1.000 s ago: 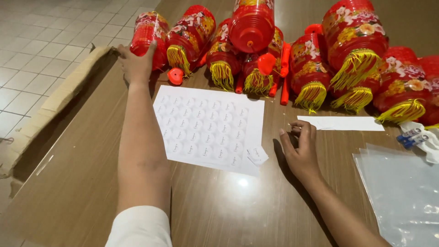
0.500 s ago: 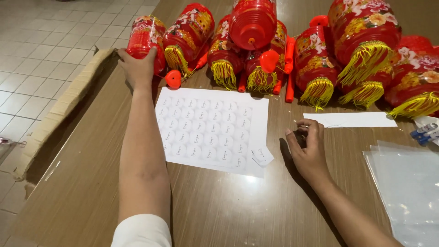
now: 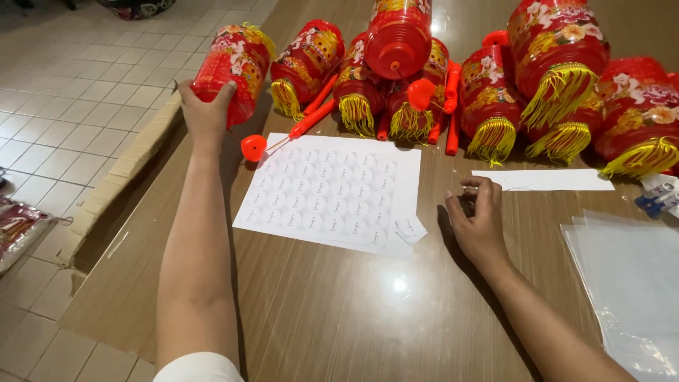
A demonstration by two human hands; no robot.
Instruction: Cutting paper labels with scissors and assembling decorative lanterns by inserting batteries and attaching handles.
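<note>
Red plastic, glossy and barrel-shaped, is gripped at the far left: a lantern (image 3: 230, 67) is clasped by the left hand (image 3: 205, 113), fingers wrapped around its side. Beside a flat white sticker sheet (image 3: 332, 191) on the grained wooden table (image 3: 339, 311), the right hand (image 3: 477, 219) is curled, fingertips pinched together, perhaps on a small sticker.

The table (image 3: 339, 311) is wood-grain laminate, smooth and glossy, mirroring a lamp. The lanterns (image 3: 233, 67) look like shiny red plastic with stringy yellow tassels (image 3: 495, 138). The sticker sheet (image 3: 332, 191) is matt white paper. Clear, glossy plastic bags (image 3: 629, 283) lie at the right edge.
</note>
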